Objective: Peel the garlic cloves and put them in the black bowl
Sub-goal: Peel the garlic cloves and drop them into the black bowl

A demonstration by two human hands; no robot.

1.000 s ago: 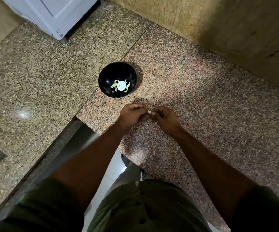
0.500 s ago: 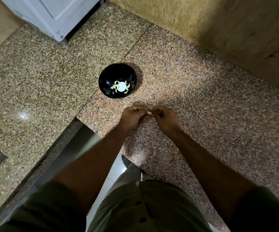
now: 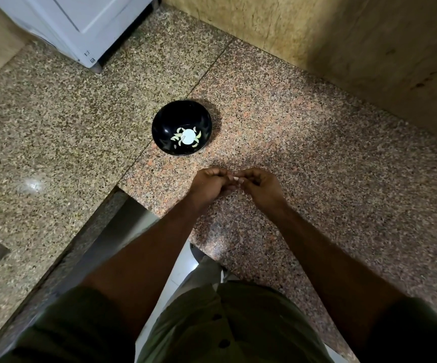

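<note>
Speckled granite worktop (image 3: pixel 304 142) fills most of the view, meeting a mottled yellow-brown wall (image 3: pixel 343 35) at the back, with a white appliance (image 3: pixel 81 24) standing on it at the far left corner. Near the middle of the worktop sits a round glossy black bowl (image 3: pixel 182 127), upright, holding several pale peeled garlic cloves (image 3: pixel 176 137) scattered around a bright white reflection at its bottom. Just in front of the bowl, apart from it, the person's two hands meet above the stone. The left hand (image 3: pixel 208 183) has its fingers curled inward, and the right hand (image 3: pixel 260 184) is curled the same way; between their fingertips a small whitish garlic clove (image 3: pixel 236 178) shows, pinched from both sides, so each grip is closed on it. How much skin remains on the clove is too small to tell. Both bare forearms reach forward from olive-green short sleeves (image 3: pixel 62 326), over a matching buttoned shirt front.
</note>
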